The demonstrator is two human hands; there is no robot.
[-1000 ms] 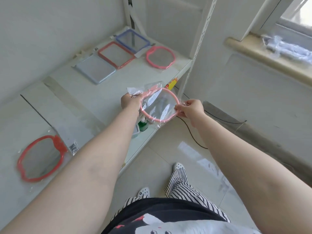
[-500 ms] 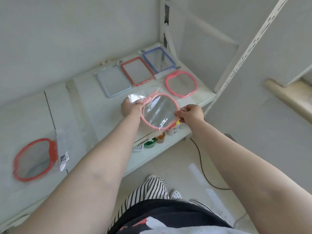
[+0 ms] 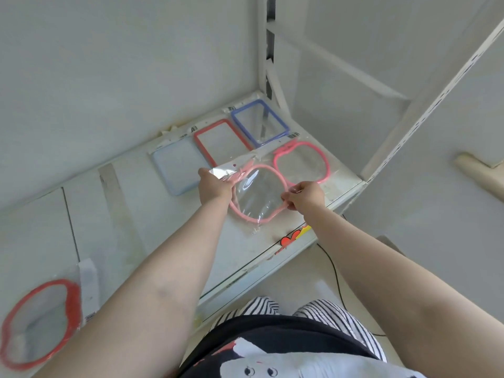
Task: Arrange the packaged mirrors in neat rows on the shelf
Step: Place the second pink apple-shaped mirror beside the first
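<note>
Head view — both hands, left hand (image 3: pixel 214 186) and right hand (image 3: pixel 304 196), pinch the pink packaged mirror (image 3: pixel 257 197); its label is unreadable.

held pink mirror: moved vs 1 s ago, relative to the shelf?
Yes. The held pink mirror went from off the shelf's front edge to over its surface, toward the pink mirror lying there.

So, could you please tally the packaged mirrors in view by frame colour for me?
Pink: 2, the held pink mirror, which the left hand and right hand grip, and the pink mirror on the shelf
Red: 2, a rectangular red mirror and a round red mirror
Dark blue: 1, the blue mirror
Light blue: 1, the pale blue mirror
Total: 6
</note>
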